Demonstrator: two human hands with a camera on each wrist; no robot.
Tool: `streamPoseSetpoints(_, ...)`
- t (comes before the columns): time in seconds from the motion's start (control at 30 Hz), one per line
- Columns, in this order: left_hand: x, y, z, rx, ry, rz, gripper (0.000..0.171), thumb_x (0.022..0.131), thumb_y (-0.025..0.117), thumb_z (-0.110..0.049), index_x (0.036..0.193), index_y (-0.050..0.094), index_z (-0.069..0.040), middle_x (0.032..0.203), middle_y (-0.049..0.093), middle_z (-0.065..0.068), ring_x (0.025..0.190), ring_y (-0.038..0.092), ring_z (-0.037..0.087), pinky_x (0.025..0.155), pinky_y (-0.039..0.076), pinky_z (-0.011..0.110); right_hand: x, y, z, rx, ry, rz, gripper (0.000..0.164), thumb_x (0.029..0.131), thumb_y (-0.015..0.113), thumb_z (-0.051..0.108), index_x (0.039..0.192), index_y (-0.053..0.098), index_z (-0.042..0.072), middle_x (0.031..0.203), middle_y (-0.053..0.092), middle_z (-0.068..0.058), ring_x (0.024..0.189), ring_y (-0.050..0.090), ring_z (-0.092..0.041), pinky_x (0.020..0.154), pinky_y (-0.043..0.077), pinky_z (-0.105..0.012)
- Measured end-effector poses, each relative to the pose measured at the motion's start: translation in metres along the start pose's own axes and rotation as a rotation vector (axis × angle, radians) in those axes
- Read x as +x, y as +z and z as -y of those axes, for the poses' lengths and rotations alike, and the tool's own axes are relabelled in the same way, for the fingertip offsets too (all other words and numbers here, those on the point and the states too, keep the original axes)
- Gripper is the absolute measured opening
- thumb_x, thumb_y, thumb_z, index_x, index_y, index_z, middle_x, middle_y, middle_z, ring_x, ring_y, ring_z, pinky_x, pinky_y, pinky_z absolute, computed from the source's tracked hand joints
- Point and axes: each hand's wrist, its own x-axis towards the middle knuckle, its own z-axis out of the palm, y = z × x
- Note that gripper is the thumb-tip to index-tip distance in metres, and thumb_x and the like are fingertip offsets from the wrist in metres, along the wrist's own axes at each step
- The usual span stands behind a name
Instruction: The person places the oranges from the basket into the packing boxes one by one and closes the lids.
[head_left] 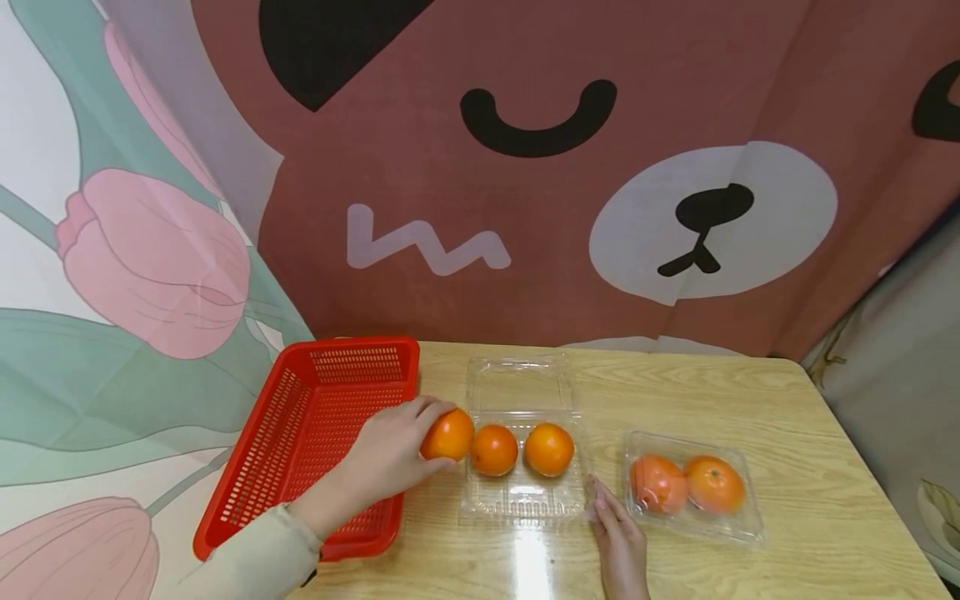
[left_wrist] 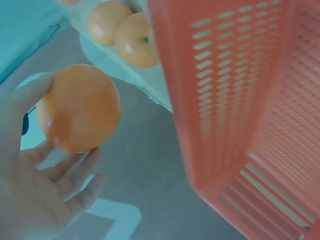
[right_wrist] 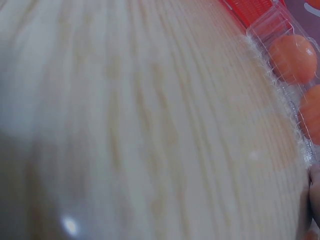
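My left hand grips an orange between thumb and fingers, just left of an open clear plastic clamshell box. In the left wrist view this orange sits against the curled fingertips. Two oranges lie side by side in the box, a left one and a right one; its lid is folded back, away from me. At the box's right front edge is my right hand, fingers fairly straight, fingertips touching the rim. Only a bit of that hand shows in the right wrist view.
A red plastic basket stands on the left of the wooden table, beneath my left forearm. To the right lies another clear clamshell box, its lid down over two oranges. A printed curtain hangs behind the table.
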Motion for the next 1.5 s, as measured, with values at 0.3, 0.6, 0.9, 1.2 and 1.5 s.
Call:
streamPoseSetpoints(0.3,0.02,0.006,-0.023,-0.02,0.109,0.019,0.065,0.073,0.07,-0.056,0.126,0.053,-0.022,0.117,0.056,-0.004,0.101,0.058,0.018,0.087,0.046,0.041,0.0,-0.001,-0.001,-0.009,0.019,-0.015,0.049,0.095,0.053,0.02,0.134,0.039,-0.008,0.124,0.058,0.005,0.115,0.051,-0.004,0.091,0.044,-0.02)
streamPoseSetpoints(0.6,0.033,0.02,-0.041,0.05,0.231,0.078,0.065,0.073,0.068,-0.058,0.125,0.055,-0.021,0.114,0.059,-0.003,0.099,0.059,0.017,0.083,0.047,0.038,0.0,0.0,0.0,-0.019,0.045,-0.021,0.05,0.095,0.054,0.022,0.135,0.039,-0.006,0.125,0.056,0.004,0.115,0.051,-0.003,0.089,0.045,-0.019)
streamPoseSetpoints(0.9,0.042,0.035,-0.06,0.113,0.315,0.192,0.063,0.074,0.068,-0.057,0.124,0.055,-0.02,0.114,0.059,-0.003,0.104,0.056,0.017,0.085,0.045,0.037,0.001,-0.001,0.002,-0.03,0.047,-0.024,0.05,0.095,0.054,0.022,0.134,0.04,-0.005,0.125,0.057,0.004,0.115,0.052,-0.004,0.087,0.045,-0.019)
streamPoseSetpoints(1.2,0.045,0.054,-0.076,0.202,0.395,0.265,0.06,0.07,0.07,-0.058,0.116,0.055,-0.022,0.099,0.061,-0.005,0.09,0.059,0.014,0.082,0.044,0.035,0.002,-0.001,0.001,-0.036,0.057,-0.04,0.05,0.095,0.054,0.023,0.135,0.04,-0.005,0.122,0.059,0.008,0.112,0.053,-0.001,0.087,0.046,-0.019)
streamPoseSetpoints(1.5,0.05,0.07,-0.083,0.223,0.397,0.332,0.059,0.072,0.071,-0.054,0.117,0.054,-0.02,0.102,0.059,-0.004,0.087,0.059,0.013,0.078,0.046,0.031,0.002,-0.001,0.001,-0.038,0.067,-0.05,0.051,0.094,0.055,0.024,0.135,0.041,-0.004,0.122,0.059,0.011,0.111,0.053,-0.001,0.086,0.046,-0.019)
